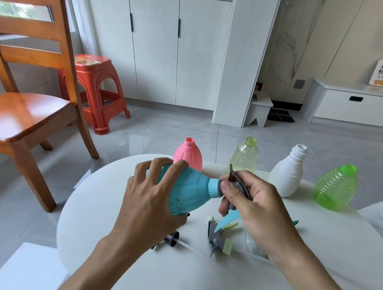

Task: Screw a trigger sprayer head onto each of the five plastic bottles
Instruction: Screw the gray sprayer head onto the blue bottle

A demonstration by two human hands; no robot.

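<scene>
My left hand (150, 202) grips a teal bottle (188, 189) held sideways above the white round table (125, 268), neck pointing right. My right hand (257, 206) holds a grey and teal trigger sprayer head (238, 185) at the bottle's neck, its teal collar on the mouth. At the back of the table stand a pink bottle (189, 154), a pale yellow-green bottle (244, 156), a white bottle (288, 171) and a ribbed bright green bottle (336, 187), all with bare necks. Loose sprayer heads lie on the table: a black one (172, 238) and a grey one with a pale green collar (219, 240).
A wooden chair (24, 108) stands to the left of the table, with a red plastic stool (95, 87) behind it. White cabinets line the back wall. Part of another green sprayer piece (295, 222) shows behind my right hand.
</scene>
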